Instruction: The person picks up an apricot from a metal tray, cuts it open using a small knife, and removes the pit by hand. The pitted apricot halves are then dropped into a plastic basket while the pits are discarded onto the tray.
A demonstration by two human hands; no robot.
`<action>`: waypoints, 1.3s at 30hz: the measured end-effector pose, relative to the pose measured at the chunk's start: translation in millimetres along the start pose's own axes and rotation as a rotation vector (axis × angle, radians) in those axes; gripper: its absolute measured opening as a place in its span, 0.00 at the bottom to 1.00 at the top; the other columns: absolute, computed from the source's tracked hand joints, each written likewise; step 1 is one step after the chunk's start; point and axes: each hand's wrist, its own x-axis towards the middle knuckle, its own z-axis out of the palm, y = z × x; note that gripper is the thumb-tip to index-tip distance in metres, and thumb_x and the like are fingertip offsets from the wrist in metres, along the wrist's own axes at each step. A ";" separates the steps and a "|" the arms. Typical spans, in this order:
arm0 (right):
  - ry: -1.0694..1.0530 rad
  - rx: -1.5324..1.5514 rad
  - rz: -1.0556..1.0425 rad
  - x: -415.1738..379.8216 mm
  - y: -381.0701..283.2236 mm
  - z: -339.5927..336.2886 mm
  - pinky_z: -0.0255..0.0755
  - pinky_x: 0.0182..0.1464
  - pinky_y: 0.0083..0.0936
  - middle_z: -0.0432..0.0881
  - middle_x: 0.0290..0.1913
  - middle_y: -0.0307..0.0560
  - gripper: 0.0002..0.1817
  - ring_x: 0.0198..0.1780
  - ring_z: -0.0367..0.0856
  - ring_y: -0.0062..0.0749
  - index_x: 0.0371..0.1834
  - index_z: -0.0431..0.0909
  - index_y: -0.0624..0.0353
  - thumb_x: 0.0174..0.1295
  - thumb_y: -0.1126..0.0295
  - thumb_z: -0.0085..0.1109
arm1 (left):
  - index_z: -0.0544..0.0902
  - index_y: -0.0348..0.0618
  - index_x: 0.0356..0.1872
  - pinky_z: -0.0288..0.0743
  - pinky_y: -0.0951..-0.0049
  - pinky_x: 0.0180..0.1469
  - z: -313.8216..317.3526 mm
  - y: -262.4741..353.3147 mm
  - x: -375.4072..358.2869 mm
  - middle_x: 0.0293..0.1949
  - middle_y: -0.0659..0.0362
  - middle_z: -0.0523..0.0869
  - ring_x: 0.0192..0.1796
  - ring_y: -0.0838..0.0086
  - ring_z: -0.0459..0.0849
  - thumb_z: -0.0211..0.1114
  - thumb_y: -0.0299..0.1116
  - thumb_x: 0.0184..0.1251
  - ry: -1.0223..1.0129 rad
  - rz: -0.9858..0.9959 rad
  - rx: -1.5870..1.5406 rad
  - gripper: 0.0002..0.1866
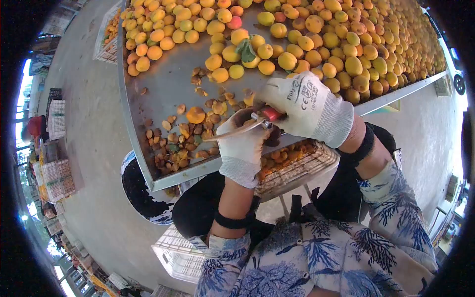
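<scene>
My right hand (302,101), in a white knit glove with printing on its back, is closed around a red-handled tool (271,114) with a small metal fitting. Right beside it, my left hand (242,141), gloved too and dark-stained at the fingers, is curled shut against the tool; what it grips is hidden. A curved beige strip (230,133) runs leftward from the metal fitting, across the left glove. Under and around both hands, the metal table (175,74) bears whole apricots (354,64), a split orange apricot (195,115) and a scatter of brown pits (173,161).
Below the table's front edge, a white crate (297,171) with orange apricot pieces stands between my knees. A black-lined tub (143,193) is on the floor at left, near another white crate (180,252). More crates (57,178) line the far left.
</scene>
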 end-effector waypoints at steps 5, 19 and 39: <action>-0.097 -0.335 0.427 7.7 7.4 -2.9 0.76 0.37 0.38 0.80 0.34 0.46 0.17 0.36 0.83 0.45 0.47 0.76 0.52 0.54 0.66 0.63 | 0.80 0.24 0.43 0.80 0.76 0.31 6.9 22.0 -3.2 0.30 0.53 0.86 0.28 0.73 0.85 0.69 0.19 0.52 0.038 -0.230 -0.159 0.16; 0.280 -0.056 0.567 -5.9 30.0 -31.3 0.76 0.40 0.37 0.83 0.29 0.56 0.17 0.35 0.84 0.48 0.40 0.82 0.59 0.54 0.59 0.66 | 0.81 0.32 0.51 0.78 0.75 0.50 9.3 24.8 -18.2 0.43 0.54 0.88 0.42 0.76 0.85 0.73 0.22 0.49 -0.579 0.090 0.371 0.23; -0.029 0.771 0.802 -13.1 1.0 -36.3 0.72 0.32 0.15 0.81 0.28 0.35 0.19 0.29 0.77 0.15 0.41 0.84 0.65 0.47 0.66 0.74 | 0.74 0.31 0.61 0.75 0.72 0.56 8.4 31.0 -13.5 0.53 0.55 0.81 0.53 0.72 0.81 0.71 0.14 0.46 -0.047 0.137 0.055 0.34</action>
